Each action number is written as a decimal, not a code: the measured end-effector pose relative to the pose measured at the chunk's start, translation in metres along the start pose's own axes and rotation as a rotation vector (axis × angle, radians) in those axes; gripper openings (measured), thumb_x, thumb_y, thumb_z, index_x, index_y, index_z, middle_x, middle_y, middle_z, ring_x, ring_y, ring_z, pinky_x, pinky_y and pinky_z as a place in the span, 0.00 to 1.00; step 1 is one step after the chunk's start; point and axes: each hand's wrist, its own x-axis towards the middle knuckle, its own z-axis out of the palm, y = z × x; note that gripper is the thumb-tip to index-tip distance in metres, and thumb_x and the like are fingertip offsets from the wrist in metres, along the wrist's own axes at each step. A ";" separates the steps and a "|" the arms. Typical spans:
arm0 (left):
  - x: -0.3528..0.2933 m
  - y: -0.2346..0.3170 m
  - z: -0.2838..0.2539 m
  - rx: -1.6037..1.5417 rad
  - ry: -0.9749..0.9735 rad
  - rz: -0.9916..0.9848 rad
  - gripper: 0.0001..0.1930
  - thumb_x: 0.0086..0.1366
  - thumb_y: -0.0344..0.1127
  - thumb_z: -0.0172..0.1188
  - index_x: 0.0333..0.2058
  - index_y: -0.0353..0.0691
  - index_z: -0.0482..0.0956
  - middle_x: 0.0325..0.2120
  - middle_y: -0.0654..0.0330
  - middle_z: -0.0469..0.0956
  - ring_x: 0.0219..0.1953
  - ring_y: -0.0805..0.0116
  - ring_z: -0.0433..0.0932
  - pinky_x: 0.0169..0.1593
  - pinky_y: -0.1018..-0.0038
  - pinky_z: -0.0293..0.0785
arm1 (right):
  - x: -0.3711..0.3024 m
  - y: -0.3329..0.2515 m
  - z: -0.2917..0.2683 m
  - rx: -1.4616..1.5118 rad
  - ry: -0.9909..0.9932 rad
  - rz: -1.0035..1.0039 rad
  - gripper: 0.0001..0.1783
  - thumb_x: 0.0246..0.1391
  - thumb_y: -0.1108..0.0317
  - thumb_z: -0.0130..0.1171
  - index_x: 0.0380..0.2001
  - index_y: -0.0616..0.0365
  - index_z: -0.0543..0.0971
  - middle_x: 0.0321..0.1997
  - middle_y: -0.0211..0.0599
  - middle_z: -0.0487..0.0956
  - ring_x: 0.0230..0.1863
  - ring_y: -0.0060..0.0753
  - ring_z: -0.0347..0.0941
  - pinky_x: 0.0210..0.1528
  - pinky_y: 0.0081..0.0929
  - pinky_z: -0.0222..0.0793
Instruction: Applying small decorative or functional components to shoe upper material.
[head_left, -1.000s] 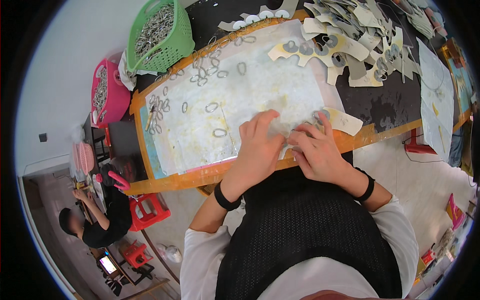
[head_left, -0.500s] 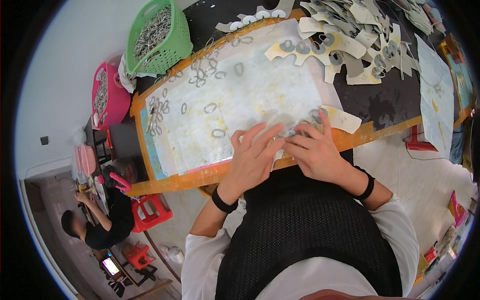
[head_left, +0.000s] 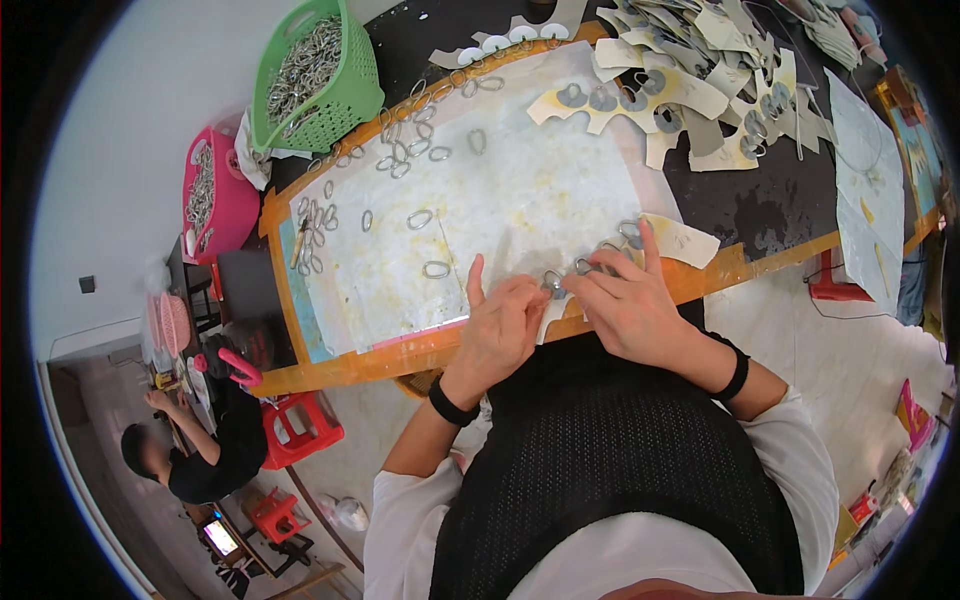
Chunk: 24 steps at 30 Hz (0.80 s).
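A cream cut-out piece (head_left: 683, 240) of flat material, with grey tabs and metal rings along it, lies at the board's near edge. My left hand (head_left: 503, 328) is closed at its left end, index finger and thumb at an oval metal ring (head_left: 552, 284) and a grey tab. Another of its fingers points up and away. My right hand (head_left: 632, 308) presses and pinches the same piece just right of that ring, with one finger stretched toward the ring (head_left: 630, 230) at the other end. My fingers hide the piece's middle.
Loose oval rings (head_left: 400, 150) lie over the white sheet (head_left: 540, 190). A green basket (head_left: 350, 90) and a pink basket (head_left: 235, 190), both full of rings, stand at the left. Cream pieces (head_left: 700, 60) are heaped at the far right. Another person (head_left: 215, 450) sits at the lower left.
My left hand's spread fingers have drawn together and closed at the piece's left end, uncovering the ring there. The right hand stays almost in place.
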 end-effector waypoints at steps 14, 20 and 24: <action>0.009 0.004 -0.004 0.045 -0.040 -0.041 0.17 0.53 0.23 0.61 0.43 0.36 0.72 0.32 0.63 0.80 0.52 0.57 0.74 0.67 0.38 0.31 | 0.011 0.006 0.000 0.078 0.009 -0.049 0.14 0.46 0.70 0.61 0.40 0.53 0.77 0.32 0.27 0.76 0.47 0.31 0.72 0.66 0.68 0.40; 0.008 0.011 -0.015 0.005 -0.120 -0.046 0.19 0.53 0.28 0.58 0.46 0.35 0.72 0.35 0.61 0.81 0.54 0.54 0.72 0.66 0.36 0.27 | 0.015 0.002 0.001 0.097 0.001 -0.033 0.12 0.44 0.67 0.64 0.35 0.50 0.78 0.32 0.25 0.75 0.47 0.31 0.71 0.66 0.67 0.40; 0.001 -0.001 -0.030 -0.144 -0.141 -0.098 0.19 0.55 0.29 0.57 0.47 0.37 0.73 0.42 0.58 0.79 0.55 0.54 0.72 0.68 0.42 0.34 | 0.017 -0.001 0.004 0.064 0.016 -0.053 0.08 0.43 0.68 0.65 0.30 0.51 0.78 0.30 0.25 0.72 0.45 0.32 0.70 0.66 0.67 0.39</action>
